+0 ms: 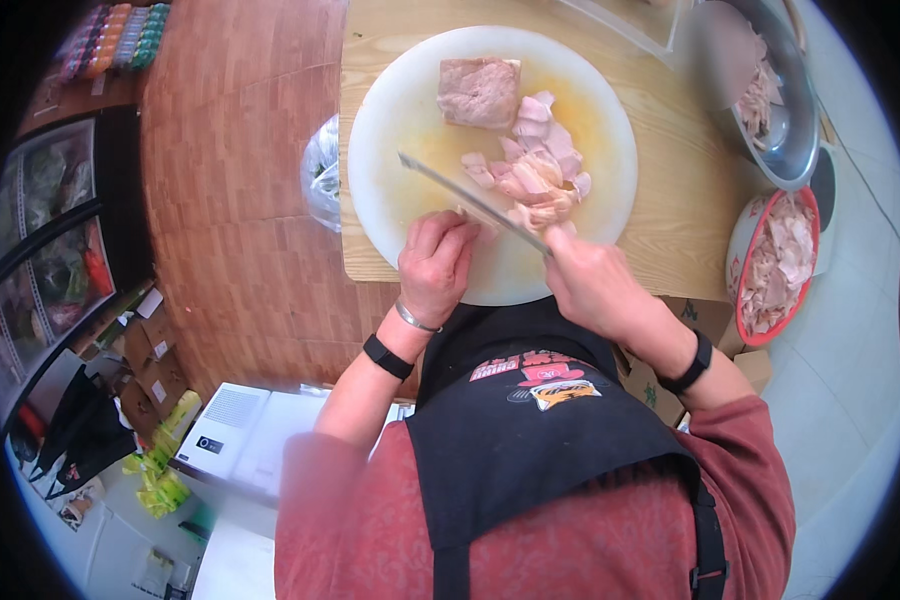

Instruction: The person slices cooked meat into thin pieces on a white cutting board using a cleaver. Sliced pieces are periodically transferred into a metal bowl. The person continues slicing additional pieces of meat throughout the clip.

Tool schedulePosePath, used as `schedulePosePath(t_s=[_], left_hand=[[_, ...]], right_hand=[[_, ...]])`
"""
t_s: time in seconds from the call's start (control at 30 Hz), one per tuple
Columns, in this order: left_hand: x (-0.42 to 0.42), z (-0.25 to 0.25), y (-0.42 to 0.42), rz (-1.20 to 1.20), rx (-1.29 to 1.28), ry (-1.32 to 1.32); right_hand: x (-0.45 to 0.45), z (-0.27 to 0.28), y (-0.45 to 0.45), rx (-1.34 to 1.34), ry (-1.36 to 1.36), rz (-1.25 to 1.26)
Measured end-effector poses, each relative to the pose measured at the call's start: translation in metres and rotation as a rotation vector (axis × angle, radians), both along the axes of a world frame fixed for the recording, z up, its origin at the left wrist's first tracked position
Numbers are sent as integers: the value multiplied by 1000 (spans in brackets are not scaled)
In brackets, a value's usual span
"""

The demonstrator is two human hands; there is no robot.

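A round white cutting board (379, 176) lies on a wooden table. My right hand (592, 277) grips a knife (472, 201), its blade pointing to the upper left across the board. At the board's near edge, my left hand (436, 251) has its fingers curled over a small piece of pale meat (484, 229), partly hidden by the fingers and the blade. Thin meat slices (544, 161) form a loose pile just beyond the knife. A thick block of cooked meat (480, 91) rests toward the board's far side.
To the right stand a steel bowl (795, 154) and a red-rimmed basin (742, 247), both holding sliced meat. A clear plastic bin (630, 26) is at the table's far side. A plastic bag (321, 176) hangs by the table's left edge (346, 247).
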State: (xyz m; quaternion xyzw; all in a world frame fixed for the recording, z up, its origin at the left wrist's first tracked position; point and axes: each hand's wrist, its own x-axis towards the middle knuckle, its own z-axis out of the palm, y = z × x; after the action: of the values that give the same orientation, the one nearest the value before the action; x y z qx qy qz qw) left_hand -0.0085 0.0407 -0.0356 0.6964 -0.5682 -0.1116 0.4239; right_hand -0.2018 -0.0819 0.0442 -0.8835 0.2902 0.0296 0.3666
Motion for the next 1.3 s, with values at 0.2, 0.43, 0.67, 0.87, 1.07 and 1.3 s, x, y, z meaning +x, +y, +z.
schedulePosePath(t_s=[0.2,0.43,0.67,0.87,1.07,1.3], left_hand=[[1,-1,-3,-19,-4,7],[1,-3,-2,-18,13,19],[1,-7,3,-10,-9,31],[-1,-4,1,10,-30,1],[0,-2,-1,-29,-49,11],[4,-7,2,-37,-25,12]], right_hand=[[-28,24,12,-15,166,82],[18,-28,10,-18,-23,43],[8,-12,2,43,30,-23],[-21,17,14,-1,177,55],[12,-23,7,1,3,-19],[-14,10,9,39,64,-34]])
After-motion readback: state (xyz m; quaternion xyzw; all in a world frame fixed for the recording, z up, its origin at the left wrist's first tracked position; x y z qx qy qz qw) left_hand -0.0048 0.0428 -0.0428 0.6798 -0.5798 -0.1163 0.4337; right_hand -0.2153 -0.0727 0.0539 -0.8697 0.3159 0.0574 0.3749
